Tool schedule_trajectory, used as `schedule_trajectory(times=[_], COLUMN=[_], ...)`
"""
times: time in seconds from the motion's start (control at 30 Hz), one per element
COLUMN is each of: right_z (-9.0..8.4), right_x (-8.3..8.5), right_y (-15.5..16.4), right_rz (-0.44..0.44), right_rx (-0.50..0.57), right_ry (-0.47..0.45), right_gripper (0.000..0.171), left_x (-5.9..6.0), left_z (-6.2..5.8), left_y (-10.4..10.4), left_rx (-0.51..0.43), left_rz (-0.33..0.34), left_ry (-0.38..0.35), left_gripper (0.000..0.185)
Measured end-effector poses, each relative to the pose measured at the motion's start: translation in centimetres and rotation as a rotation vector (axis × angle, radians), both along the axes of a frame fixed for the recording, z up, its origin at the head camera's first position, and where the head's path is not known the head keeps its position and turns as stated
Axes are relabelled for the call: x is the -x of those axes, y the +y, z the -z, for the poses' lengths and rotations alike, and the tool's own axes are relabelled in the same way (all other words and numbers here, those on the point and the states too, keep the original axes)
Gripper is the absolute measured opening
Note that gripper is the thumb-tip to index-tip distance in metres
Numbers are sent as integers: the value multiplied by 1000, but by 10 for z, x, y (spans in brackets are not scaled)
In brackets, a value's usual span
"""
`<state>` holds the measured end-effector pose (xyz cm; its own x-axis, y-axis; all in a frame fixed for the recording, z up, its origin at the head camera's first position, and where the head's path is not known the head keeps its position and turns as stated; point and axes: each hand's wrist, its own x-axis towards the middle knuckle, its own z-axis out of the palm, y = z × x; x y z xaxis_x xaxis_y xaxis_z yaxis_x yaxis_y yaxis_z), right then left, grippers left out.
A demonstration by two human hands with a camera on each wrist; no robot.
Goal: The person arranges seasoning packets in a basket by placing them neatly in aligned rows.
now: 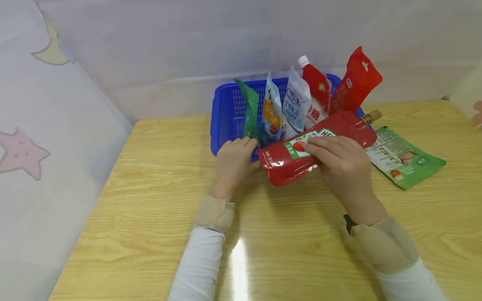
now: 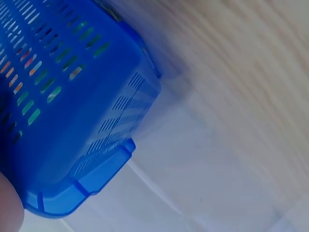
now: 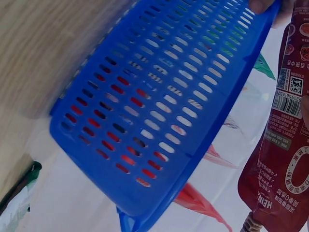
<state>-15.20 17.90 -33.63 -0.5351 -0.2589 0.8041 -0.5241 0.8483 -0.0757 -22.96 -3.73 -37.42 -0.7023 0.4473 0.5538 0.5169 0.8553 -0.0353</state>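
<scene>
Right hand (image 1: 341,163) grips red ketchup pouch (image 1: 320,152), held level just above near rim of blue basket (image 1: 224,119). Left hand (image 1: 235,162) clasps that rim, steadying. Step: loading pouch into basket. Next likely needs tipping upright into gap among standing pouches.

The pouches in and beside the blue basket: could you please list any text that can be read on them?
"HE": red ketchup pouch, front label, rest hidden by right hand.
"HEIN": same pouch, right wrist view.
"糖": red-capped pouch in blue basket.
Other pouches, green packet, barcode digits: too small or blurred.
</scene>
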Motion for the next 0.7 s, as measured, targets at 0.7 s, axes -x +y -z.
schedule_trajectory(times=[0.7], right_z=[4], right_x=[3], right_y=[4], right_rz=[-11], right_rx=[31], right_ry=[5], right_gripper=[44], left_x=[-20], left_z=[-35], left_y=[-7], left_rx=[-69], left_rz=[-26], left_ry=[-308], left_gripper=[41])
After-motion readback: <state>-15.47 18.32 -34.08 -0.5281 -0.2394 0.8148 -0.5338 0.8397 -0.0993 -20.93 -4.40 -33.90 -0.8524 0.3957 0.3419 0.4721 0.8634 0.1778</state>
